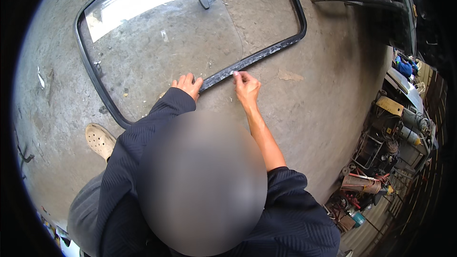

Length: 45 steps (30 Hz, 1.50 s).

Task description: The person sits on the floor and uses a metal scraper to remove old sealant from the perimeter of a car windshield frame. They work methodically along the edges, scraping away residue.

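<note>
A black window frame (271, 50) with rounded corners lies on the concrete floor, its near bar smeared with whitish dirt. A clear glass pane (157, 43) fills its left part, with a small dark oval latch (203, 1) on it. Curled over the frame's near bar is my left hand (188, 85), its fingers closed on the bar. To the right along the same bar, my right hand (247, 88) has thumb and forefinger pinched together at the outer edge. A tiny pale spot shows at those fingertips; what they hold, if anything, is too small to name.
Metal tubing of a dark rack (362, 1) stands at the upper right. Tools, cylinders and a yellow box (390, 106) crowd the right side. A flat brown scrap (289, 75) lies right of the frame. My beige clog (99, 140) rests near the frame's left corner.
</note>
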Each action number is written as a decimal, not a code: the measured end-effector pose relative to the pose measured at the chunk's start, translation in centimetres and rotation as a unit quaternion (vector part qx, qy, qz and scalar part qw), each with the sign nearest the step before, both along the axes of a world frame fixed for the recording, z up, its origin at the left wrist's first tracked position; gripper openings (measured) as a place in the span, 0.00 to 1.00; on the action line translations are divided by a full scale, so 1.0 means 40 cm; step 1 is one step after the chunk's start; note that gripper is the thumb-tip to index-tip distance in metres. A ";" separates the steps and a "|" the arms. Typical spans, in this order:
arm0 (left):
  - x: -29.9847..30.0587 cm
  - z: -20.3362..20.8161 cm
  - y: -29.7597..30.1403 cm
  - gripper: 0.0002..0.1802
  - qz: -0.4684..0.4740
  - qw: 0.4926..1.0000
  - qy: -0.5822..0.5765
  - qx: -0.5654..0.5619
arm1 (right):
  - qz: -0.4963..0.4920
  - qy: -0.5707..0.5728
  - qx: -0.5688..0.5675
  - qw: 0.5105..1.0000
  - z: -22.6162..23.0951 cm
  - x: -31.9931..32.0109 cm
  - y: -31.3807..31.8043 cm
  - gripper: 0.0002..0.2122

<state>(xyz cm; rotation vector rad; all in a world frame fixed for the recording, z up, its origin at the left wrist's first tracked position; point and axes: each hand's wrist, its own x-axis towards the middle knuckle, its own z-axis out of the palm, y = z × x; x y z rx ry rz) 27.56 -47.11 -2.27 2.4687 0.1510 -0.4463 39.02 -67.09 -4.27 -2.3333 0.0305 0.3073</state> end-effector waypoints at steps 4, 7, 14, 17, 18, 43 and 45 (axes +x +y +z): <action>0.002 0.002 0.001 0.18 -0.001 1.000 0.004 -0.003 | 0.011 0.030 -0.002 0.999 0.008 -0.026 0.019 0.12; 0.000 0.003 0.000 0.18 -0.003 1.000 0.006 0.001 | 0.063 -0.032 -0.015 0.997 0.001 -0.079 0.032 0.12; 0.001 0.001 0.001 0.19 -0.001 1.000 -0.005 0.001 | 0.037 -0.022 -0.028 0.999 0.014 -0.087 0.049 0.12; -0.002 -0.005 0.003 0.20 -0.002 1.000 0.003 -0.009 | 0.004 -0.019 -0.025 1.000 0.026 -0.077 0.047 0.12; -0.006 -0.003 0.004 0.20 -0.004 1.000 0.007 -0.014 | -0.025 -0.019 -0.014 0.999 0.032 -0.063 0.045 0.12; 0.003 0.001 0.002 0.19 0.001 1.000 -0.003 -0.010 | 0.080 -0.078 -0.046 0.993 0.022 -0.088 0.053 0.11; 0.003 0.003 0.003 0.19 -0.001 1.000 0.000 -0.006 | 0.011 -0.047 -0.031 0.998 0.026 -0.068 0.051 0.11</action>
